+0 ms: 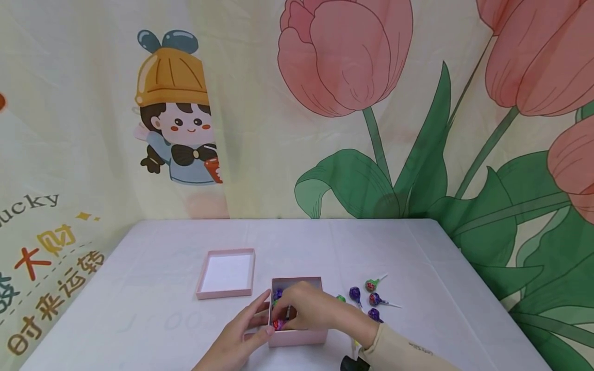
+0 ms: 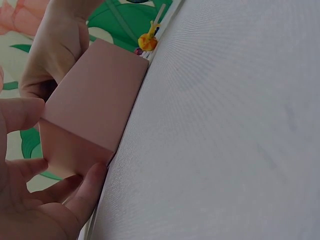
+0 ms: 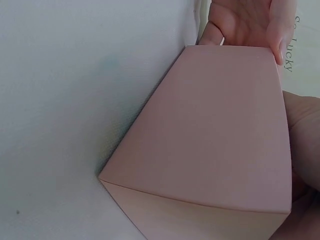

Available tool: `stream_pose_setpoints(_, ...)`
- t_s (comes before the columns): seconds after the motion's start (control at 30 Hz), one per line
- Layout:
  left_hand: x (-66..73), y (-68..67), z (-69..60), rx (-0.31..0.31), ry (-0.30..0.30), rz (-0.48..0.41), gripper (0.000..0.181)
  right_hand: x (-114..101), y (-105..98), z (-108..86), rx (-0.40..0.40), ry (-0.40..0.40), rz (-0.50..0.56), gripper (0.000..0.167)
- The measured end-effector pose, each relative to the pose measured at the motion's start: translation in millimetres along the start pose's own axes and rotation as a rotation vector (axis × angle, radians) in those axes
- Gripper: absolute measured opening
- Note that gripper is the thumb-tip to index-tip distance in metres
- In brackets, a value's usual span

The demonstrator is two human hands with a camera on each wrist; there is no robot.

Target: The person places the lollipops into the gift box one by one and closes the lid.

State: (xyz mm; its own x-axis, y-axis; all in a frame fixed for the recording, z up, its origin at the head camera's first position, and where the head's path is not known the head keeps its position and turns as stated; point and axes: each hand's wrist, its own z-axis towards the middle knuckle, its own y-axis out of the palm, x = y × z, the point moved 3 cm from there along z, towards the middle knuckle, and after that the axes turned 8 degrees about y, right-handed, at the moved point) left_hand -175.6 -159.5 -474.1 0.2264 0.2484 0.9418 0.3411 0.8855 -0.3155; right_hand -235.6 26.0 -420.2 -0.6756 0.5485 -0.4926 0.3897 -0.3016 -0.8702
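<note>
A pink open box point(image 1: 298, 338) stands on the table, with wrapped lollipops point(image 1: 278, 324) along its left inside. My left hand point(image 1: 238, 335) touches the box's left side, its fingers spread against the wall; the left wrist view shows these fingertips on the box point(image 2: 95, 100). Over the box reaches my right hand point(image 1: 308, 308), its fingers bent down inside among the lollipops. Whether they pinch one is hidden. In the right wrist view the box wall point(image 3: 215, 130) covers most of the fingers of my right hand point(image 3: 306, 135).
A pink-rimmed lid point(image 1: 225, 295) lies behind and left of the box. Several lollipops point(image 1: 355, 294) are scattered right of the box, partly behind my right forearm. A black object point(image 1: 353, 364) sits at the near edge. A printed curtain hangs behind the table.
</note>
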Motion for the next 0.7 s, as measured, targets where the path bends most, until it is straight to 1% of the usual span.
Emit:
stream_pose_setpoints(0.3,0.9,-0.2,-0.9,-0.016,0.016,0.004,0.074,1.9,3.1,1.6,-0.023,0.002,0.008,0.015)
stream_pose_setpoints(0.5,1.1,-0.1,-0.7,-0.013,0.03,-0.001,0.073,4.9,6.4,5.4,-0.041,-0.006,-0.017,0.016)
stream_pose_setpoints(0.7,1.8,0.2,-0.7,-0.007,0.031,-0.005,0.073,6.0,7.9,6.6,-0.054,-0.013,-0.032,0.015)
